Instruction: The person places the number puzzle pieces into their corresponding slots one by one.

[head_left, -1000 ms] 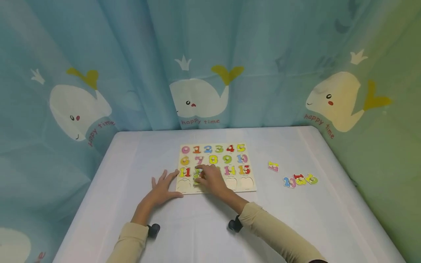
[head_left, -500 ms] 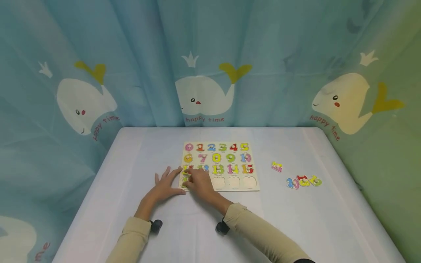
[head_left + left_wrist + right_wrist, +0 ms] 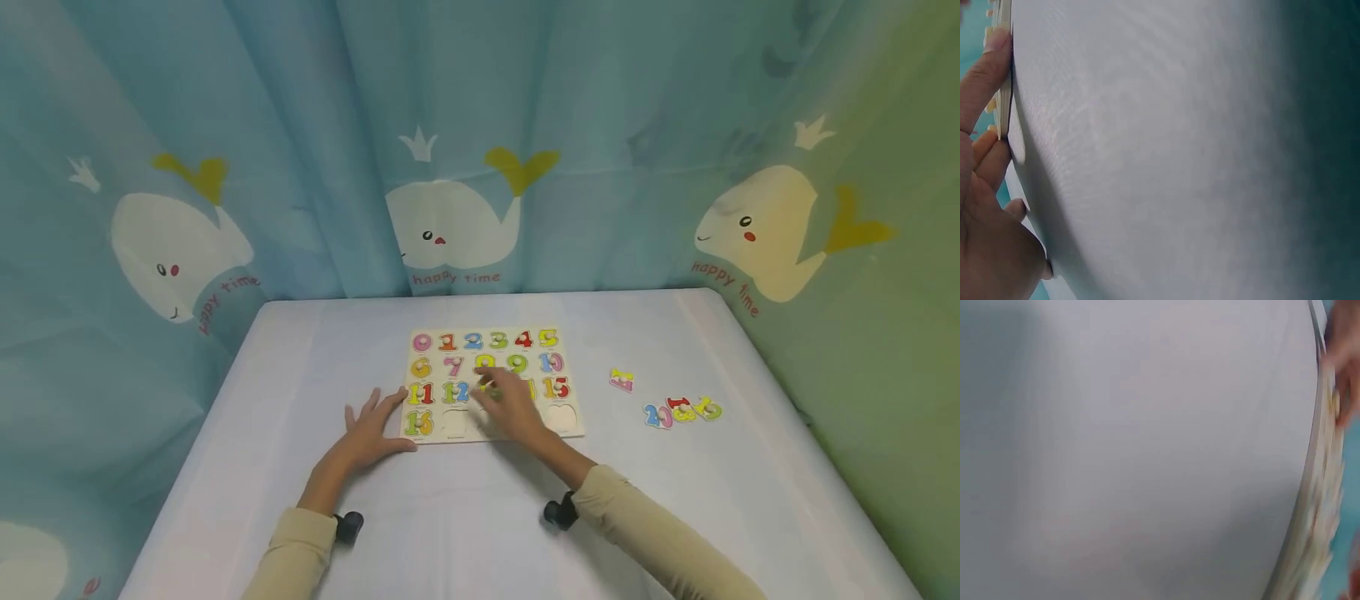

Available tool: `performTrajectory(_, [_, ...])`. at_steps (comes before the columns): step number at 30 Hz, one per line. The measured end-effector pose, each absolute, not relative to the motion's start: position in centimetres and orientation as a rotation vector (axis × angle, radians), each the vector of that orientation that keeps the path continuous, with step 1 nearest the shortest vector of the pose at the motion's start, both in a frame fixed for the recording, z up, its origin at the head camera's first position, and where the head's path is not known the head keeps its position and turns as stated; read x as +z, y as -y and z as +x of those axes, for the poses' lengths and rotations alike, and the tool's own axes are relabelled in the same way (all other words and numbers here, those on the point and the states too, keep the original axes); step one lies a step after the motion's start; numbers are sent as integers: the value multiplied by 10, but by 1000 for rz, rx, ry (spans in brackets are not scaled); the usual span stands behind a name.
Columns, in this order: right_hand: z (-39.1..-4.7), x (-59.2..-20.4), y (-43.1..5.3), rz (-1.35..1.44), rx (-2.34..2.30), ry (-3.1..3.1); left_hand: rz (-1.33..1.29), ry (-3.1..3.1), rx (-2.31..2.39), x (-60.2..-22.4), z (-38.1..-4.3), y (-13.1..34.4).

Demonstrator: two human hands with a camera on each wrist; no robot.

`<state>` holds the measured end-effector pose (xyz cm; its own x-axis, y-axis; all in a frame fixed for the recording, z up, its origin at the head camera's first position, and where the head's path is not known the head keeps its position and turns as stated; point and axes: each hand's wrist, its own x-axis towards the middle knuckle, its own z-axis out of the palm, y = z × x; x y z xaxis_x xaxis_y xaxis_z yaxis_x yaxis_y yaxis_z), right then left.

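Observation:
A wooden number puzzle board lies on the white table, with knobbed numbers filling its upper rows. In its near-left recess sits a green and orange 16 piece. My left hand is spread at the board's left corner. Its index finger touches the left edge, and its thumb rests against the near edge in the left wrist view. My right hand is over the lower middle of the board, blurred, fingers loosely bent and holding nothing. It hides several numbers and part of the bottom row.
Right of the board lies a yellow and pink piece. Farther right are a blue and pink 20 piece, a red and yellow 18 piece and a yellow and green piece, close together. A whale-print curtain surrounds the table.
My right hand set the 16 piece into the near-left recess, let go and moved right across the board. My left hand has stayed at the corner.

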<state>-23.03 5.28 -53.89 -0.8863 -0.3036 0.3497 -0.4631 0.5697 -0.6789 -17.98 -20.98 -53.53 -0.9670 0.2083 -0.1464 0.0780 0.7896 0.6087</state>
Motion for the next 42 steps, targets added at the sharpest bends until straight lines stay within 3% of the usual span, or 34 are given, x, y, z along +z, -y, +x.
performTrajectory(8, [-245,-548,-165,-421,1024,2444,211,-2775,956,-535,-177,217])
performTrajectory(14, [-251,-559,-201,-620,940,2498,201,-2780,966,-535,-177,221])
performTrajectory(24, [-248,-559,-188,-305,1067,2446,220,-2776,955,-539,-174,218])
performTrajectory(34, [-225,-549,-94,578,1194,2567,230,-2780,960,-538,-180,213])
performTrajectory(42, [-212,-550,-39,897,1146,2733,216,-2781,933,-539,-181,211])
